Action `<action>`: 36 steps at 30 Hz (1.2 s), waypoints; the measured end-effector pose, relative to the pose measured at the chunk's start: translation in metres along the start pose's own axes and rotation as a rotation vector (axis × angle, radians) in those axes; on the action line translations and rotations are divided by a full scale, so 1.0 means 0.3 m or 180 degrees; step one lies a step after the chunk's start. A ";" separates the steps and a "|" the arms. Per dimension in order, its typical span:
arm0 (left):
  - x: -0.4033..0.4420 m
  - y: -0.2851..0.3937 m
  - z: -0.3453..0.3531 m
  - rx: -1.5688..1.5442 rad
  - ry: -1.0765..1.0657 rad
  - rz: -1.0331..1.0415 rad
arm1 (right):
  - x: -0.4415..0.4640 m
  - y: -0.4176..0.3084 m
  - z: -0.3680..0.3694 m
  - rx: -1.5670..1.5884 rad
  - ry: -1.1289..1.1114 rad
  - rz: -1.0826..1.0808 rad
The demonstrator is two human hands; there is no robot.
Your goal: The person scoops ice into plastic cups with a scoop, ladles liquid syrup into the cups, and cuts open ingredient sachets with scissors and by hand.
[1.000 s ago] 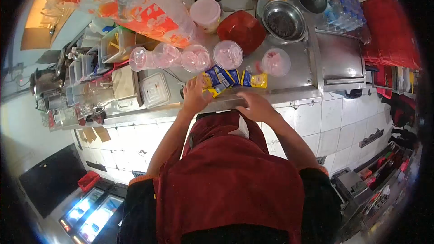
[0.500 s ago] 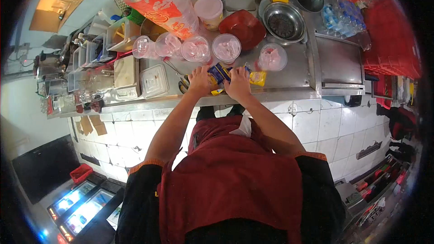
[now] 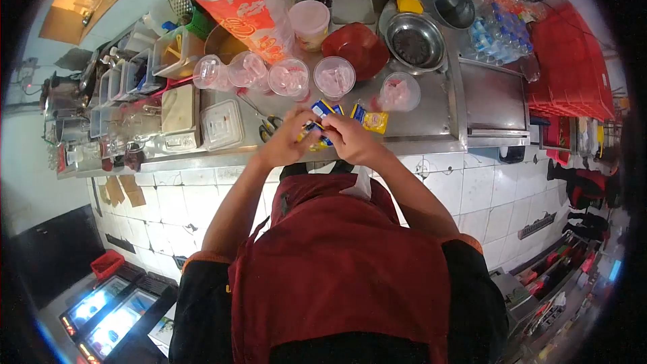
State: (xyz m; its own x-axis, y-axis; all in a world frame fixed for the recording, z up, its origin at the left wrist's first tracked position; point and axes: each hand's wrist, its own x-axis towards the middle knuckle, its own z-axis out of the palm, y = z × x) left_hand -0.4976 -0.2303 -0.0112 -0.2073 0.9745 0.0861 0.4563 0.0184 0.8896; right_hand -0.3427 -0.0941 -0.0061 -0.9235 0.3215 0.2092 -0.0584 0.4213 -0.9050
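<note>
My left hand [image 3: 291,140] and my right hand [image 3: 352,140] meet over the front of the steel counter, fingers closed and pinching a blue-and-yellow sachet [image 3: 326,141] between them. Fingers cover most of that sachet. Just beyond my fingertips lies another blue sachet [image 3: 325,108]. To the right of it rests a yellow-and-blue sachet [image 3: 373,120]. Scissors [image 3: 267,128] with dark and yellow handles lie left of my left hand. Behind the sachets stand several clear plastic cups with pinkish contents, including one in the middle [image 3: 334,77] and one apart at the right [image 3: 400,92].
A tall plastic sleeve of cups [image 3: 246,10], a lidded tub [image 3: 310,23], a red bowl [image 3: 355,50] and a steel bowl [image 3: 416,40] stand behind. At left are a clear lidded container [image 3: 222,125] and a scale [image 3: 180,121]. A red crate [image 3: 566,61] is at right.
Both hands have drawn nearer my body and closer together, bringing a sachet with them. Other sachets lie on the counter beyond. The view has shifted slightly.
</note>
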 end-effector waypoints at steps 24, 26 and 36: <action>-0.035 0.990 -0.477 0.1738 -0.1547 0.0454 | 0.099 -0.821 -0.283 -0.1626 -0.1415 -0.1115; -0.059 0.978 -0.500 0.1744 -0.1281 0.0669 | 0.110 -0.848 -0.271 -0.2076 -0.0970 -0.1324; -0.170 0.975 -0.766 0.1277 -0.1080 0.1267 | 0.224 -1.018 -0.102 -0.3260 0.0073 -0.2089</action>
State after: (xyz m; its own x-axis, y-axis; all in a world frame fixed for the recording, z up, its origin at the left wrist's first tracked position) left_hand -0.5522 -0.3260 0.3477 0.2983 0.9393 0.1693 0.7426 -0.3399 0.5771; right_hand -0.3752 -0.1752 0.2958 -0.8234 -0.1938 0.5334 -0.1761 0.9807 0.0845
